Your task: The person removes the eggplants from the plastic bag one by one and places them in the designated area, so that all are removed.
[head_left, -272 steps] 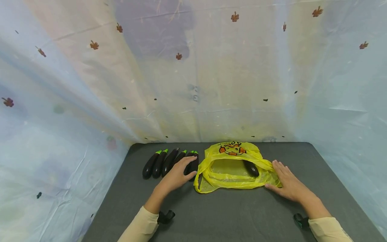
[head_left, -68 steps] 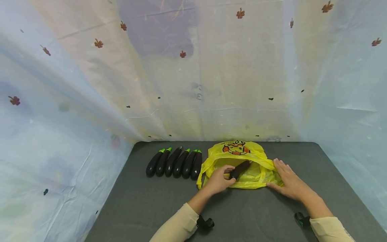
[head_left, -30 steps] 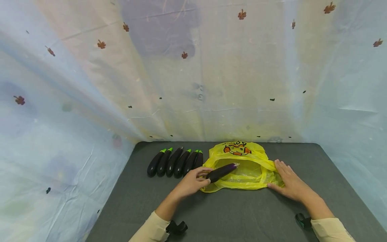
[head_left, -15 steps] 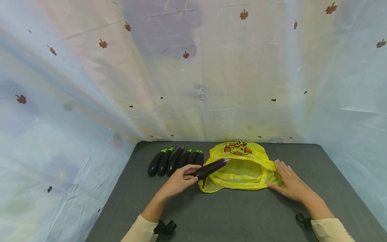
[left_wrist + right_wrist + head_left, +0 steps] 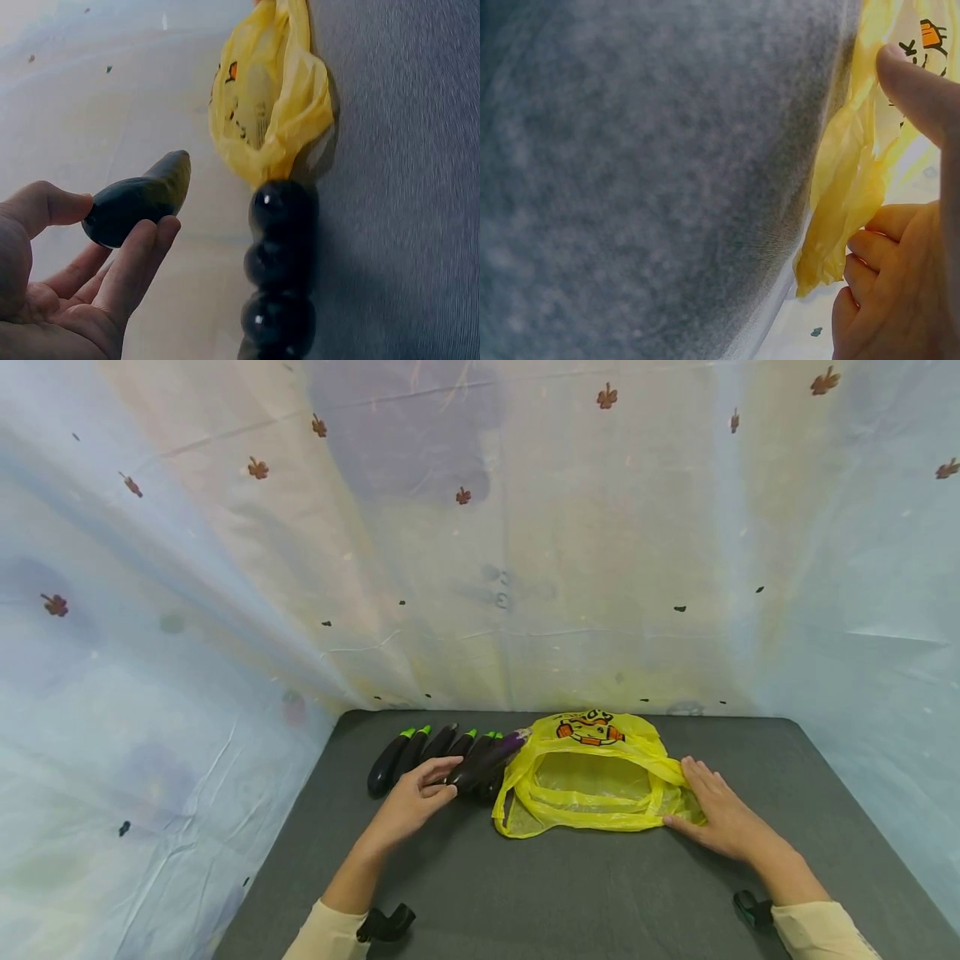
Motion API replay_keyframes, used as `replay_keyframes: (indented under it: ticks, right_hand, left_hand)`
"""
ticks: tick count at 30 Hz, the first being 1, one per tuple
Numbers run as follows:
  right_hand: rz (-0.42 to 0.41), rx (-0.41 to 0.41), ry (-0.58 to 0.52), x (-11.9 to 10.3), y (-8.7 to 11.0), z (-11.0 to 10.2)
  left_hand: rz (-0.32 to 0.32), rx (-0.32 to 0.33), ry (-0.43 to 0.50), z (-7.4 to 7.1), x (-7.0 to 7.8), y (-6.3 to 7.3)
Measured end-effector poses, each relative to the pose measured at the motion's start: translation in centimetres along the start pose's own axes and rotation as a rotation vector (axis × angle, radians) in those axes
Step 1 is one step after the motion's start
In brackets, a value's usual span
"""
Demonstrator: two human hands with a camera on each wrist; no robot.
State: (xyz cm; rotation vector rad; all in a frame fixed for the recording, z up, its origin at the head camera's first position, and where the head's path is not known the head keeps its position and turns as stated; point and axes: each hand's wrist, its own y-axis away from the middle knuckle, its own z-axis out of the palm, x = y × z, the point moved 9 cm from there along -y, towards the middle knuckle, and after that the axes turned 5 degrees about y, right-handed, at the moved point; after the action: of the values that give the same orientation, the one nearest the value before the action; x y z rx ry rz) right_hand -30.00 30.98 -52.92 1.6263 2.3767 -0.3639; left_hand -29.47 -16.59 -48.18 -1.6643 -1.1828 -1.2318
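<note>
My left hand pinches the rounded end of a dark eggplant, holding it raised over the right part of a row of eggplants. Its stem end points away to the upper right. In the left wrist view, thumb and fingertips grip this eggplant at opposite sides. Just right of the row lies a yellow plastic bag with a printed cartoon, its mouth gaping toward me. My right hand rests at the bag's right edge; in the right wrist view, the thumb and loosely bent fingers touch the yellow plastic.
Several dark eggplants with mostly green stem ends lie side by side at the table's back left, partly hidden by the held one. The grey table meets a pale patterned sheet behind and at the sides.
The left hand reached into the bag, took hold of an eggplant inside, and carried it out leftward to above the row. The right hand has stayed at the bag's right edge.
</note>
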Motion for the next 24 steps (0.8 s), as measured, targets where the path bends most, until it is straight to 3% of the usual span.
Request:
replay_keyframes:
  ticks: [24]
  right_hand:
    - [0.004,-0.012,-0.005,0.3,-0.1,0.3]
  left_hand:
    - [-0.048,0.246,-0.020,-8.0,-3.0,2.3]
